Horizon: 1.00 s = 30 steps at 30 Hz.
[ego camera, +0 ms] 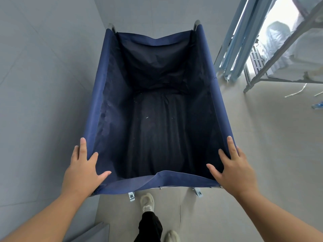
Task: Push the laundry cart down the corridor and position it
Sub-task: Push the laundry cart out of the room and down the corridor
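Note:
The laundry cart [103,95] is a deep navy fabric bin on a metal frame, directly in front of me and empty inside. My left hand [83,170] lies on the near left corner of its rim, fingers spread flat over the fabric, thumb inside the bin. My right hand [234,169] rests the same way on the near right corner. Both palms press on the rim rather than curl around it. Two grey frame ends [197,23] stick up at the cart's far corners. Small casters [131,196] show under the near edge.
A grey wall [43,84] runs close along the cart's left side. On the right stand leaning metal frames [230,55] and a rack [279,55] with plastic-wrapped items. Scraps lie on the beige floor [262,137] at the right. My feet are just behind the cart.

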Available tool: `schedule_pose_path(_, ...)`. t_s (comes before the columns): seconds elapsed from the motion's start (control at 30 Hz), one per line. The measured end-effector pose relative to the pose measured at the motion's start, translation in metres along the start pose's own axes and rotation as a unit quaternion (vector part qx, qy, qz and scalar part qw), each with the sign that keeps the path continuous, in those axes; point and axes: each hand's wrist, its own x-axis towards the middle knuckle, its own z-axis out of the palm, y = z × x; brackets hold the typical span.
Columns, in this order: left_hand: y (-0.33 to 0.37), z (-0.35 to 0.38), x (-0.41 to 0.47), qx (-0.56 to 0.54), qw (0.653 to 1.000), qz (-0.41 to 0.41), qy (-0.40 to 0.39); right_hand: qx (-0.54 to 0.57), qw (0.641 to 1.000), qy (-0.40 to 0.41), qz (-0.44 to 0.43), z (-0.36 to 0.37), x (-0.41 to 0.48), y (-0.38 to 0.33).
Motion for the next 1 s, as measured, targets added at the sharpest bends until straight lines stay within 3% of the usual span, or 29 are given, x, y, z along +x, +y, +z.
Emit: schedule_pose_path(1.0, -0.075, -0.029, 0.180, 0.015, 0.999, 0.025, -0.037, -0.003, 0.999, -0.006, 0.032, 0.020, 0.151, -0.097)
